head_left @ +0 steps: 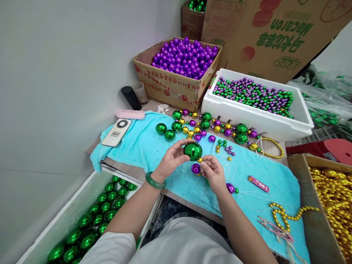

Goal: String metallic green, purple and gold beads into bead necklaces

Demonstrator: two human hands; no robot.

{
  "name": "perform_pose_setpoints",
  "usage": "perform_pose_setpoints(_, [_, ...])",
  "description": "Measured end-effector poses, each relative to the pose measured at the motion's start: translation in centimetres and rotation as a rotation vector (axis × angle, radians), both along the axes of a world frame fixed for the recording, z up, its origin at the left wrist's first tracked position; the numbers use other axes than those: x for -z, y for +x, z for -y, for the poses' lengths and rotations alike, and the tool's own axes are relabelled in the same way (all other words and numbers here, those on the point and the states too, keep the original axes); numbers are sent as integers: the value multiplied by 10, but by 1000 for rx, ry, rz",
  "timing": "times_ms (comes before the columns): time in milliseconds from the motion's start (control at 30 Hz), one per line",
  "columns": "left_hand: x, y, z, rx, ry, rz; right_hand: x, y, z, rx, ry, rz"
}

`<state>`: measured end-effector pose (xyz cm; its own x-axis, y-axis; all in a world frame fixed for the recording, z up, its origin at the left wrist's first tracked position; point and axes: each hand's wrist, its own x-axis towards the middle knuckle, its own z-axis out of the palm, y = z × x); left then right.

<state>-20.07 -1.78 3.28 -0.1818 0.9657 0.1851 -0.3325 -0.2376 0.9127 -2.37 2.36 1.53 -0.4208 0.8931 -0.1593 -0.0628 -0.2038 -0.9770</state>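
My left hand (176,156) is closed around a large shiny green ball bead (193,151), held above the blue towel (154,143). A thin needle or wire shows at the bead's upper left. Right against its lower side, my right hand (213,170) pinches at a small gold bead (200,160). Below hangs a purple bead (195,168); another purple bead (230,188) lies past my right wrist, with a small green one and thin clear string. Loose green balls (169,135), gold beads and purple beads lie just beyond my hands.
Beyond the towel stand a carton of purple balls (136,58) and a white foam box (247,117) of small beads. Finished-looking strands (242,129) lie before it. Pliers (275,229), a phone (117,132) and a lighter-sized pink packet (258,183) rest on the towel. A foam box (93,190) of green balls is lower left.
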Motion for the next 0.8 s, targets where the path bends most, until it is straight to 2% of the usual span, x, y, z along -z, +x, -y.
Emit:
perform_pose_setpoints(133, [0,-12,-1,-177,-16,-176,0,-9,-4,-46,21,2])
perform_pose_setpoints(300, [-22,-25,-6,-286,-17,-356,5,-11,-20,-75,188,175])
perform_pose_setpoints(400, [-34,-22,-8,-318,-12,-334,-2,-10,-26,11,344,295])
perform_pose_setpoints(467, [-39,-18,-8,-314,-11,-313,-12,-14,-25,40,457,277])
perform_pose_setpoints(600, [-47,-9,-7,-299,9,-270,-28,-32,-19,-117,657,232])
perform_pose_setpoints(700, [-49,-9,-6,-373,75,-172,-28,-45,-19,-180,722,305])
perform_pose_setpoints(800, [-40,-14,-5,-431,66,-181,-23,-52,-23,-162,702,377])
